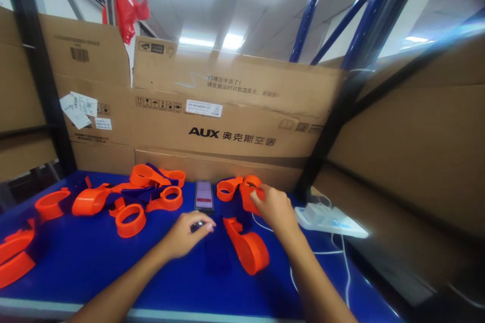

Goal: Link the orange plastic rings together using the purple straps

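Note:
My left hand (pixel 187 234) rests low on the blue table (pixel 94 267), fingers pinched on a small dark part (pixel 197 225). My right hand (pixel 275 208) reaches further back and grips an orange plastic ring piece (pixel 250 193) in a small cluster with another orange ring (pixel 228 188). An orange tape-dispenser-like shell (pixel 248 250) lies between my two forearms. A phone (pixel 203 195) with a lit screen lies just beyond my left hand.
Several orange ring pieces (pixel 131 219) and shells (pixel 91 201) are scattered at the left and back of the table. A white power strip (pixel 328 219) with white cables sits at the right. Cardboard walls (pixel 235 126) enclose the back and right; a black post (pixel 326 131) stands at the corner.

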Action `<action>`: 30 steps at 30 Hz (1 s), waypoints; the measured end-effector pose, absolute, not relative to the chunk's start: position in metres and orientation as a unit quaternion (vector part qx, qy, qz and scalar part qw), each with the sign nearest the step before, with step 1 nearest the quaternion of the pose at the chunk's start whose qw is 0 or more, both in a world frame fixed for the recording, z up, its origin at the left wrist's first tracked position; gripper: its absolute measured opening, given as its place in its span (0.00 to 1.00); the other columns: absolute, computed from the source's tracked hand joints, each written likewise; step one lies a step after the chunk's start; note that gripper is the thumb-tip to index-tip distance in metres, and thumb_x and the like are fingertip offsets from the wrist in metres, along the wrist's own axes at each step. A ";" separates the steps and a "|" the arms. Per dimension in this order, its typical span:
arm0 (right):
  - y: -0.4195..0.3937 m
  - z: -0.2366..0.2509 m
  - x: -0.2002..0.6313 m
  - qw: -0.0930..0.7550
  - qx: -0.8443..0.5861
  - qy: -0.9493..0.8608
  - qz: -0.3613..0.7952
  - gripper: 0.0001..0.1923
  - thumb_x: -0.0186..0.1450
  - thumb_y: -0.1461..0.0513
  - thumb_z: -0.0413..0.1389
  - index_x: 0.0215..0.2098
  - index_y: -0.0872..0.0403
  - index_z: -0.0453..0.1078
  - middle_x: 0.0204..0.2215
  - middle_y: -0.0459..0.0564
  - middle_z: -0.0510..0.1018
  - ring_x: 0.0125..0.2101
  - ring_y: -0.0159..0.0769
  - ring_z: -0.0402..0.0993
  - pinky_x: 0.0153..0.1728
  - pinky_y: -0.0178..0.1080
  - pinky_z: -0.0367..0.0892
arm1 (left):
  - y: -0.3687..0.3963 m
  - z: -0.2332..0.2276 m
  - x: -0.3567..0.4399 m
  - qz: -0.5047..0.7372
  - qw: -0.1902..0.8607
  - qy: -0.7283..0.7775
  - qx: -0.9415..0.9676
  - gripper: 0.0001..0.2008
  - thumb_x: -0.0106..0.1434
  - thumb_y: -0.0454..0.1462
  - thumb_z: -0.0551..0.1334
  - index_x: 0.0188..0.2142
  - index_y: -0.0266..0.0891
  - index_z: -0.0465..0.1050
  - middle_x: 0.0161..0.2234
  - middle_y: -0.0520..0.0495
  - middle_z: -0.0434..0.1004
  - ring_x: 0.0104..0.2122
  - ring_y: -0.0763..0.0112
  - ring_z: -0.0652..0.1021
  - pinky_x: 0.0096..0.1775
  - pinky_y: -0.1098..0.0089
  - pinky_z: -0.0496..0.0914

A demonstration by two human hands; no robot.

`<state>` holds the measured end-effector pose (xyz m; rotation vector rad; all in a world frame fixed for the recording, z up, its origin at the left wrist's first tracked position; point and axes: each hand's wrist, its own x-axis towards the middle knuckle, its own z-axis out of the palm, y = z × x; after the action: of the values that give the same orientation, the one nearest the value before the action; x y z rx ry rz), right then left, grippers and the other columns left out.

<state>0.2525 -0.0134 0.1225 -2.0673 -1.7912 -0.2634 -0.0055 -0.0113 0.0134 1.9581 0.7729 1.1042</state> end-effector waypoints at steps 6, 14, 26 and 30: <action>-0.076 0.121 0.193 0.268 -0.617 -0.730 -0.120 0.18 0.65 0.56 0.54 0.53 0.50 0.71 0.47 0.55 0.77 0.32 0.39 0.78 0.31 0.35 0.65 | -0.006 0.009 0.001 0.505 0.628 0.239 0.542 0.30 0.65 0.50 0.61 0.63 0.42 0.62 0.47 0.37 0.79 0.41 0.59 0.80 0.41 0.61 0.71; -0.097 0.101 0.157 0.256 -0.498 -0.828 -0.033 0.23 0.68 0.50 0.52 0.59 0.47 0.67 0.57 0.56 0.71 0.42 0.46 0.78 0.38 0.43 0.72 | -0.003 0.014 -0.003 0.560 0.690 0.258 0.378 0.21 0.61 0.47 0.66 0.49 0.36 0.75 0.37 0.44 0.82 0.34 0.62 0.81 0.40 0.66 0.73; -0.061 0.079 0.226 -0.021 -0.671 -0.741 0.002 0.16 0.66 0.58 0.53 0.50 0.51 0.75 0.45 0.61 0.79 0.44 0.55 0.78 0.41 0.47 0.68 | 0.001 0.016 -0.009 0.587 0.698 0.260 0.318 0.21 0.60 0.45 0.65 0.49 0.33 0.76 0.41 0.39 0.83 0.37 0.57 0.83 0.43 0.62 0.74; -0.043 0.074 0.230 0.000 -0.712 -0.702 -0.020 0.18 0.67 0.54 0.52 0.48 0.53 0.74 0.42 0.62 0.80 0.42 0.55 0.78 0.39 0.48 0.68 | 0.004 0.007 -0.006 0.561 0.686 0.267 0.379 0.20 0.58 0.45 0.66 0.45 0.33 0.78 0.39 0.39 0.83 0.38 0.55 0.82 0.44 0.61 0.72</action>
<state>0.2297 -0.0428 0.0739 -2.2362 -2.2059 -0.0619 -0.0059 0.0040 0.0069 0.8486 0.5970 1.2556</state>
